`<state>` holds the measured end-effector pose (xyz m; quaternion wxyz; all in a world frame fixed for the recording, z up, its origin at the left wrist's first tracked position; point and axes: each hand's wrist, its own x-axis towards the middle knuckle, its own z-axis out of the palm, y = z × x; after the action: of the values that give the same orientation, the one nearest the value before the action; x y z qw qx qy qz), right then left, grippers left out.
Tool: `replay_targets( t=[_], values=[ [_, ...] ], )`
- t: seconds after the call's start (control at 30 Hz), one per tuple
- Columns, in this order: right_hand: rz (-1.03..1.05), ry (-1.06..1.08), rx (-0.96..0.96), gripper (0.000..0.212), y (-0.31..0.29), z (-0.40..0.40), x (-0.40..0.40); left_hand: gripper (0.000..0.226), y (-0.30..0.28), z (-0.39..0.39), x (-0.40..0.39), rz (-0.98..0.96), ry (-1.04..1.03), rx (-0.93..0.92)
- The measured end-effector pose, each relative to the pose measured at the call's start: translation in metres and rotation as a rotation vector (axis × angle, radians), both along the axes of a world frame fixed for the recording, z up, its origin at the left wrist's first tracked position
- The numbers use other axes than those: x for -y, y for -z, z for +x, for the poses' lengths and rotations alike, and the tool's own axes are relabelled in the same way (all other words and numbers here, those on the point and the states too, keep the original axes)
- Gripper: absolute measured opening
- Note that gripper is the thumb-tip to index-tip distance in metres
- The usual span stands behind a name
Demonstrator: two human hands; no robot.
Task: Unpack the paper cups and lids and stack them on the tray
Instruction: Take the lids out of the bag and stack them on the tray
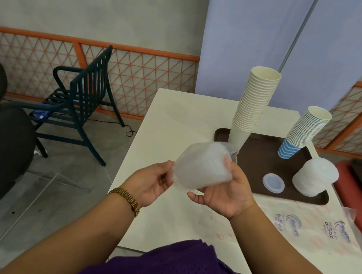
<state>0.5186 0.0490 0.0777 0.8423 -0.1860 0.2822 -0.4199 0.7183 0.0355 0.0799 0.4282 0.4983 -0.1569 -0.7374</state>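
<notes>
Above the worktop's (177,122) left edge, left hand (148,184) and right hand (225,196) both grip a plastic-wrapped lid stack (202,167). Risk: if the wrap tears suddenly, lids may spill off that near edge onto the floor. On the tray (263,163), open room lies between the loose lid (273,183) and the white cup stack (254,105); the lid pile (316,177) sits close to the tray's right rim.

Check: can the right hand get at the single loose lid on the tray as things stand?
Probably not yet. The path to the single lid on the tray looks clear, but the right hand is occupied: with the left hand, it holds a plastic-wrapped bundle of lids. It would have to let go first.
</notes>
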Motion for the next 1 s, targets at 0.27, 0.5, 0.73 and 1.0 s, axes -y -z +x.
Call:
replay_targets(
  t=[0.27, 0.5, 0.73, 1.0],
  values=[
    [-0.066, 0.04, 0.146, 0.086, -0.001, -0.007, -0.001, 0.012, 0.018, -0.007, -0.002, 0.084, -0.077, 0.043],
    [-0.013, 0.046, 0.016, 0.086, 0.001, -0.015, 0.0, 0.03, 0.036, -0.026, -0.025, 0.059, 0.048, 0.411],
    [-0.017, -0.039, -0.438, 0.071, -0.003, -0.019, 0.004, 0.088, -0.007, -0.026, -0.013, -0.285, 0.243, 0.363],
    [-0.114, -0.182, -0.506, 0.077, -0.005, -0.013, 0.005, 0.064, -0.004, -0.023, -0.012, -0.132, 0.346, 0.119]
  ],
)
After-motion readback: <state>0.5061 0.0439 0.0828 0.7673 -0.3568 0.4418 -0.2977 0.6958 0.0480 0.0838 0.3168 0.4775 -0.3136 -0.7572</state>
